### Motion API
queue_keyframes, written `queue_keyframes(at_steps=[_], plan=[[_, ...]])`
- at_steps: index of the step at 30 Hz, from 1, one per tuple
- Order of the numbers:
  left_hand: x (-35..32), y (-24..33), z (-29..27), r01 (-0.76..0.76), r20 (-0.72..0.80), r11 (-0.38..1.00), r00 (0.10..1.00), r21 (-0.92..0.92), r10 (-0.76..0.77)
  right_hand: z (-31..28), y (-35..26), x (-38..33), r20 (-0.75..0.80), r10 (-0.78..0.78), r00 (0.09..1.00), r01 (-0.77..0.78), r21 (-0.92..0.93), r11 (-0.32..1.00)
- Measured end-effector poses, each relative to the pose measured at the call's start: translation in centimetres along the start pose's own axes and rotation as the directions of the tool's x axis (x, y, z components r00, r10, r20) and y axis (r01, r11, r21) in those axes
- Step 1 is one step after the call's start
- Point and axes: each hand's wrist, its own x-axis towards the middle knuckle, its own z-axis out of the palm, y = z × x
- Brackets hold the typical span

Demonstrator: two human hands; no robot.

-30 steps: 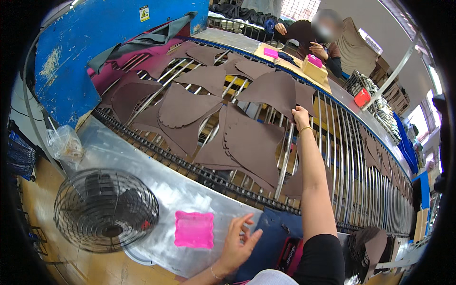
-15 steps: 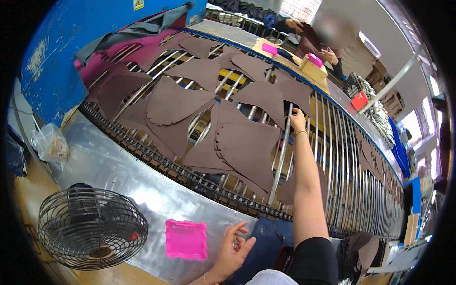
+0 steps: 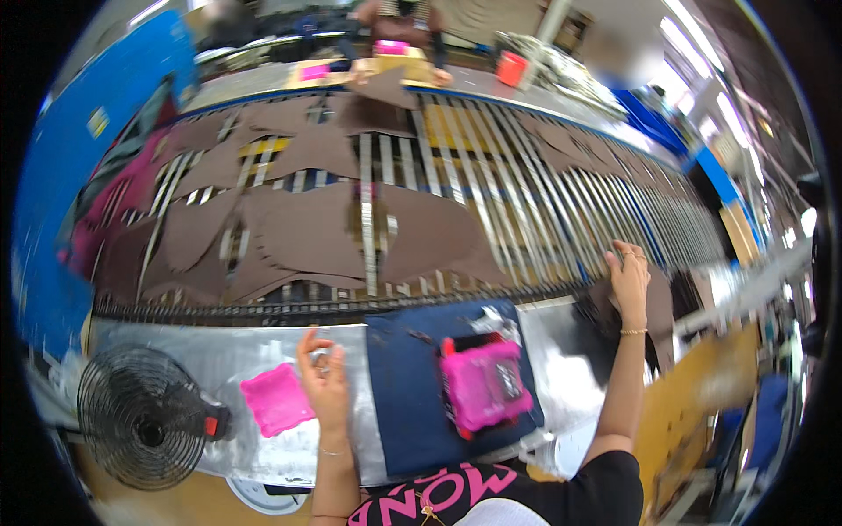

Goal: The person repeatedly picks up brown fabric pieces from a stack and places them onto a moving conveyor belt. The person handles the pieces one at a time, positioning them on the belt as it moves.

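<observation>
On the long barred conveyor [image 3: 509,202] lie flat brown pieces [image 3: 307,228], probably light and limp, best pinched by an edge over a gap. Near the brown stack [image 3: 662,307] at right, the right hand [image 3: 629,282] is loosely spread, contact unclear. Beside the pink tray [image 3: 277,401], the left hand [image 3: 326,383], half-curled, looks empty

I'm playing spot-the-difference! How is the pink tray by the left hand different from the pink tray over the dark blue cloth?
The left tray lies on the silvery table; the other tray sits over the dark blue cloth. The left tray looks plain, while the other tray has a dark, blurry patch. Both are bright pink and squarish.
</observation>
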Motion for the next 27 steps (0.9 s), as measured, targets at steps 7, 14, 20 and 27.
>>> queue_keyframes(at_steps=[7, 14, 20, 27], plan=[[0.0, 0.1, 1.6, -0.108, -0.002, 0.992, 0.994, 0.062, 0.108, 0.5, 19.9, -11.7, -0.126, 0.609, 0.783, -0.613, -0.327, 0.720], [-1.4, 1.7, 2.0, -0.181, -0.056, 0.976, 0.981, 0.120, 0.188, -2.7, 20.3, -9.8, -0.039, 0.788, 0.614, -0.756, -0.313, 0.574], [-2.0, 2.6, 3.0, -0.185, -0.049, 0.973, 0.980, 0.140, 0.193, -2.7, 23.1, -9.2, 0.040, 0.841, 0.539, -0.829, -0.149, 0.539], [-1.9, 3.7, 5.6, -0.233, 0.052, 0.968, 0.972, 0.096, 0.229, -3.1, 25.0, -9.4, -0.002, 0.394, 0.919, -0.393, -0.016, 0.919]])
